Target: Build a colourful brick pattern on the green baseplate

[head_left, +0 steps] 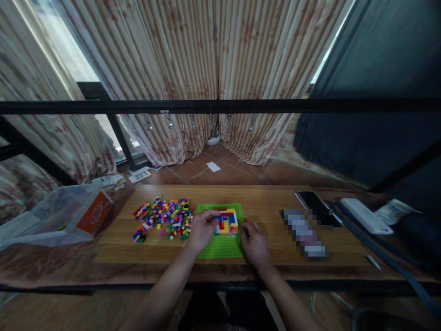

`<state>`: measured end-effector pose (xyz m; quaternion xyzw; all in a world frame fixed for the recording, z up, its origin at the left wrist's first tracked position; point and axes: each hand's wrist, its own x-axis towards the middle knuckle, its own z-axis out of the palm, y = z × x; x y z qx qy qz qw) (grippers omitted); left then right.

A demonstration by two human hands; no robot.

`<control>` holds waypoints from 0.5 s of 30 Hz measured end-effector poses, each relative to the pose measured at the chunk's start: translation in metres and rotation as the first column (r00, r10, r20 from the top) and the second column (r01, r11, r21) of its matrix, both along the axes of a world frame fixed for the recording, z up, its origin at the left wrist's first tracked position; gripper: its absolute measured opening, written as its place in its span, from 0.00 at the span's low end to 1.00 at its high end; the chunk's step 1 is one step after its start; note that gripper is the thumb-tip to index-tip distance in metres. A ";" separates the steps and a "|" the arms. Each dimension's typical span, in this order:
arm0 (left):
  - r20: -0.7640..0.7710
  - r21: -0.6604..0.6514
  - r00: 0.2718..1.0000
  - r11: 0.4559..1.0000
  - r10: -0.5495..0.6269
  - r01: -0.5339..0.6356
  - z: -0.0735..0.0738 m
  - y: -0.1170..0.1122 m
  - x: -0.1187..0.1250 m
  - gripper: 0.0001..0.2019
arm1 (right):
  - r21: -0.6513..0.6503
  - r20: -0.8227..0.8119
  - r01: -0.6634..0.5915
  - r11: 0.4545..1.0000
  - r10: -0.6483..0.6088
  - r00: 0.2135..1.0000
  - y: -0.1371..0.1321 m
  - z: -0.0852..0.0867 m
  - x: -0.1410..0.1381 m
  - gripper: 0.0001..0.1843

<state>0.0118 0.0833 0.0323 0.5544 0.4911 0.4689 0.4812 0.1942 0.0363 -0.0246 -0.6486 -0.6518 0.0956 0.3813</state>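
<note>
A green baseplate [220,248] lies on the wooden board [268,202], with a patch of red, yellow, blue and white bricks [226,221] built on its far right part. My left hand [202,228] rests on the plate's left side, fingers curled and pinched at the edge of the built patch; what they hold is too small to make out. My right hand [254,243] lies at the plate's right edge, fingers bent down against the board. A heap of loose coloured bricks [163,218] spreads to the left of the plate.
A clear plastic box [51,216] with an orange label lies tipped at the far left. A dark phone [319,207] and a white flat device [365,215] sit at the right, beside a blurred-out item [305,232]. A black bar [220,105] crosses the view; curtains hang behind.
</note>
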 end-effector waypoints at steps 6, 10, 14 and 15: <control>-0.142 0.166 0.987 0.985 0.073 -0.049 -0.008 -0.002 -0.005 0.11 | -0.017 -0.002 -0.004 1.000 0.004 1.000 -0.001 0.001 0.000 0.12; -0.323 0.293 0.924 0.950 0.206 -0.109 -0.016 -0.023 -0.041 0.13 | -0.016 -0.001 -0.017 1.000 0.017 1.000 -0.002 -0.003 0.003 0.12; -0.523 0.350 0.765 0.913 0.376 -0.209 -0.026 -0.045 -0.094 0.12 | 0.010 0.015 -0.032 0.999 0.032 0.999 -0.001 -0.010 0.007 0.12; -0.555 0.360 0.723 0.902 0.412 -0.238 -0.027 -0.048 -0.108 0.11 | 0.017 0.018 -0.034 0.999 0.034 0.999 -0.001 -0.011 0.007 0.12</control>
